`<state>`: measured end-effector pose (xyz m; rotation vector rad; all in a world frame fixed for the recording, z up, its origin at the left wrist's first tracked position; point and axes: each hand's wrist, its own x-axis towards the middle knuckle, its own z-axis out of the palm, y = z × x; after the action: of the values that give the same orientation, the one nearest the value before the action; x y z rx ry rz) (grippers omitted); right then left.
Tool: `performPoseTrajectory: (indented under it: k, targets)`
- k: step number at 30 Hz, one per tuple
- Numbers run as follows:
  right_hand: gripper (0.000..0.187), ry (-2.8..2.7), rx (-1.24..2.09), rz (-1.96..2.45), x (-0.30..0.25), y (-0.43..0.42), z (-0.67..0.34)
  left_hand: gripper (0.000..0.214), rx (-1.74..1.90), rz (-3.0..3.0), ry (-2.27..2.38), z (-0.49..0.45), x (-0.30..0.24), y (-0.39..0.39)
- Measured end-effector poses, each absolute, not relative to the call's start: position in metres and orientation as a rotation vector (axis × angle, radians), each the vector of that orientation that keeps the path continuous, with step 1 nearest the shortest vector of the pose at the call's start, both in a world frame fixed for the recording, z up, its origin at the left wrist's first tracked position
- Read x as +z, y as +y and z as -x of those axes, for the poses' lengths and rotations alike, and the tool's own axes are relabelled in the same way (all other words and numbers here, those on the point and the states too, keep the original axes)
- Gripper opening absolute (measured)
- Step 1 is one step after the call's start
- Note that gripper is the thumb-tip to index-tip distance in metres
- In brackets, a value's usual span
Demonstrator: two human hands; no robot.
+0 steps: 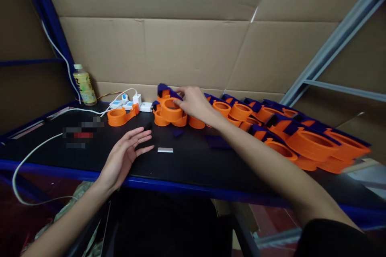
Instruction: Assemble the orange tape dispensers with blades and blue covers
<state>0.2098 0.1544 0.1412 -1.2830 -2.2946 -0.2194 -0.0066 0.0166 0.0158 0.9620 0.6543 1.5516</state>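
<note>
My right hand (196,102) reaches to the back of the table, its fingers closed on the rim of an orange tape dispenser (169,113) with a dark blue top. That dispenser sits on top of other orange ones. My left hand (125,156) hovers over the near part of the table, palm turned inward, fingers apart, holding nothing. Close to its fingertips lies a small whitish strip (165,150). A small dark blue piece (177,133) and a larger dark blue piece (217,141) lie flat beyond it. Further left stands a single orange dispenser (117,117) without a blue top.
Many orange and blue dispensers (312,142) are piled along the right side. At the back left are a white power strip (146,107) with a plugged-in charger (136,99), a white cable (42,141) and a yellow-labelled bottle (85,86). Cardboard (196,52) walls the back.
</note>
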Motion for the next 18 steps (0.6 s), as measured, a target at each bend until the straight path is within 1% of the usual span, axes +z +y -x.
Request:
performPoseTrajectory:
  k: [3, 6, 13, 18]
  targets:
    - [0.041, -2.245, -0.314, 1.523, 0.145, 0.19, -0.21, 0.027, 1.528, -1.006, 0.674, 0.006, 0.013, 0.017]
    - [0.04, -2.243, -0.312, 1.623, 0.142, 0.211, -0.208, 0.024, 1.469, -1.034, 0.677, 0.007, 0.013, 0.017]
    - [0.041, -2.211, -0.339, 1.827, 0.129, 0.223, -0.208, 0.02, 1.373, -1.08, 0.658, 0.009, 0.013, 0.017]
    - [0.044, -2.2, -0.358, 1.875, 0.132, 0.229, -0.211, 0.019, 1.352, -1.118, 0.652, 0.009, 0.012, 0.016]
